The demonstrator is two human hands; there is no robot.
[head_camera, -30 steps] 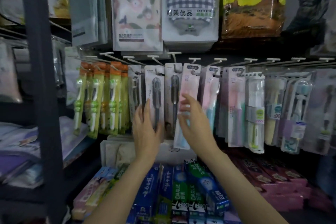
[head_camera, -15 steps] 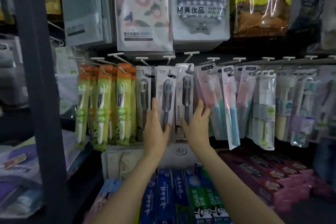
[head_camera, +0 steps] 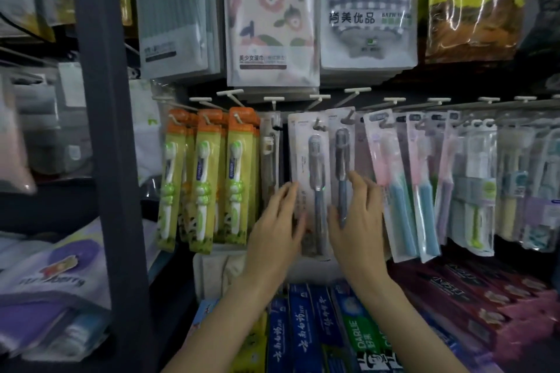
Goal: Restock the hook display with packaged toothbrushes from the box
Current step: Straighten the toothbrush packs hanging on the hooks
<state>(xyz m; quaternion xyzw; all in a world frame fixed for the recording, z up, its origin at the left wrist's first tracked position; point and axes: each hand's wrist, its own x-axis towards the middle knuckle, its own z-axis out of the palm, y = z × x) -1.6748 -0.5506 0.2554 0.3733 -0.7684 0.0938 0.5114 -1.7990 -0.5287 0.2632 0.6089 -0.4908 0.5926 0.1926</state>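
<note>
Crowded hooks; hands apparently flanking grey packs.

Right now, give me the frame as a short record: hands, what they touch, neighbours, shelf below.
left hand: fingers straight, against the left edge of the grey toothbrush packs
right hand: fingers straight, against the right side of the same packs
grey toothbrush packs: two side by side, hanging on hooks
left neighbours: green toothbrush packs with orange tops
right neighbours: pink and teal toothbrush packs
shelf below: toothpaste boxes
box: not in view
</note>
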